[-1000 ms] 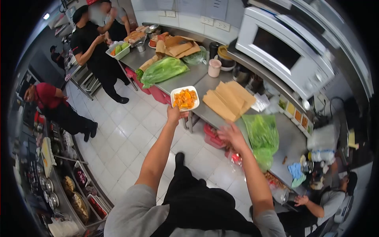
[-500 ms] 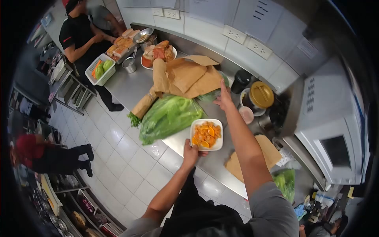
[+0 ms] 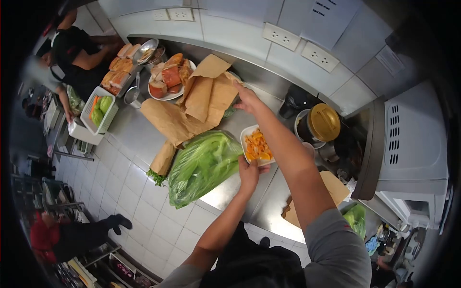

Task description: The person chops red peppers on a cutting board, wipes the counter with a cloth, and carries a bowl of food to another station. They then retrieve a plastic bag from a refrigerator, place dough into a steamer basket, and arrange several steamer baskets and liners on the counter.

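My left hand (image 3: 249, 175) is closed on the rim and underside of a white square bowl (image 3: 246, 132), which holds chopped orange pieces (image 3: 259, 145). The bowl is tilted above the counter. My right hand (image 3: 247, 99) is open, its fingers stretched against the right edge of crumpled brown paper (image 3: 206, 98); part of a clear plastic bag shows behind it. Just left of the bowl lies a plastic bag of leafy lettuce (image 3: 204, 165). A paper-wrapped bunch of green herbs (image 3: 163, 161) pokes out below the brown paper.
A plate of bread and meat chunks (image 3: 170, 77), a steel pot (image 3: 134, 97) and a white vegetable basket (image 3: 100, 110) stand at left. Right are a gold-lidded container (image 3: 323, 122), a black cup (image 3: 295, 101) and a microwave (image 3: 415, 144). Other people stand at left.
My right hand has pushed the brown paper left and toward the wall. The bowl has moved up and right, from level to tilted. The camera view has turned.
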### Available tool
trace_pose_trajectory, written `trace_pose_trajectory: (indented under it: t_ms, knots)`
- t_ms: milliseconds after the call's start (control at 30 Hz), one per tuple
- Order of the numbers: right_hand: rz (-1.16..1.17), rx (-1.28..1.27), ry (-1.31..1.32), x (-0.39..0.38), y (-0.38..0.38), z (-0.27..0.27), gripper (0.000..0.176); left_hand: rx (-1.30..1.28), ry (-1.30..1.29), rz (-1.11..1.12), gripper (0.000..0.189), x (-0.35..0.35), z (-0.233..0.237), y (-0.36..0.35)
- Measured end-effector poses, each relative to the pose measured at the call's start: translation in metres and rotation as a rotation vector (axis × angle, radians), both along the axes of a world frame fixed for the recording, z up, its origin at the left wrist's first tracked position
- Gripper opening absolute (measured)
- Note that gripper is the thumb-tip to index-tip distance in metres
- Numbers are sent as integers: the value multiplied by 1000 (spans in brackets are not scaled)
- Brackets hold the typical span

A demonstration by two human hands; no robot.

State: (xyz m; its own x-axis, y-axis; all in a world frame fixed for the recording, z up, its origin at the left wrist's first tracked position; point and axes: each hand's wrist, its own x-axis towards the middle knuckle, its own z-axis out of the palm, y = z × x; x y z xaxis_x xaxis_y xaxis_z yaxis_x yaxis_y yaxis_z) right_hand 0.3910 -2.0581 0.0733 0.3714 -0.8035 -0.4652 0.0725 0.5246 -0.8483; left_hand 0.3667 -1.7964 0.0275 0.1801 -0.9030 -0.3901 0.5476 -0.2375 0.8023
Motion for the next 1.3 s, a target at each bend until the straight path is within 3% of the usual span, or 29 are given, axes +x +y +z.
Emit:
trace_pose_trajectory:
  t_ms: [133, 200, 300, 367, 400, 467, 500, 533, 567, 600, 667, 733, 767, 800, 833, 900, 933, 1000, 1067, 1133, 1167, 1233, 1300]
  knots:
    - [91, -47, 227, -18, -3, 28, 77, 13, 51, 163, 23, -23, -7, -36]
    - [136, -224, 421, -29, -6, 41, 71, 46, 137, 252, 26, -32, -5, -56]
    - [97, -424, 302, -58, 39, 86, 64, 37, 174, 338, 29, -46, -13, -83]
    - [56, -459, 113, -81, 88, 109, 52, 19, 250, 448, 35, -52, -16, -97]
    - [94, -431, 154, -96, 120, 128, 50, 21, 255, 433, 35, -58, -29, -105]
    - [131, -340, 130, -124, 169, 123, 50, -279, -180, 515, 36, -68, -93, -124]
    - [142, -432, 120, -142, 196, 113, 49, -325, -868, 278, 37, -63, -215, -146]
    - [138, -336, 54, -158, 225, 104, 48, -172, -277, 245, 41, -59, -132, -130]
    - [123, -241, -14, -174, 257, 97, 46, 36, 306, 380, 45, -53, -34, -113]
    - [106, -211, -95, -188, 290, 94, 45, -212, 283, 247, 41, -44, -84, -119]
    - [59, -179, -143, -224, 357, 83, 42, -390, 209, 37, 44, -27, -134, -117]
    - [3, -114, -28, -261, 423, 76, 41, -112, 166, -21, 57, -16, -75, -89]
    - [-40, -53, 54, -276, 457, 76, 41, -91, 137, -58, 54, -5, -74, -77]
    - [-98, -9, 69, -293, 493, 72, 42, -163, 51, -55, 53, 3, -71, -61]
    - [-156, 29, 99, -313, 531, 75, 42, -187, -118, 13, 50, -8, -27, -21]
    - [-305, 95, 127, -341, 612, 80, 44, -240, -442, 91, 46, -25, 0, 29]
    - [-396, 130, 130, -354, 653, 83, 44, -275, -433, 55, 46, -51, 20, 53]
    - [-558, 96, 143, -374, 734, 93, 44, -588, -527, -139, 34, -105, 50, 134]
    - [-691, 69, 108, -391, 809, 96, 45, -669, -413, -477, 24, -186, 84, 224]
    - [-825, 37, 66, -389, 876, 81, 46, -950, -391, -1020, 23, -239, 79, 302]
    - [-864, 61, 115, -387, 905, 71, 44, -875, -336, -1316, 31, -261, 53, 333]
    - [-953, 83, 132, -384, 947, 58, 42, -1357, -765, -1547, 41, -288, 25, 378]
    - [-1024, 126, 89, -381, 983, 59, 40, -1003, -846, -1760, 51, -288, -66, 399]
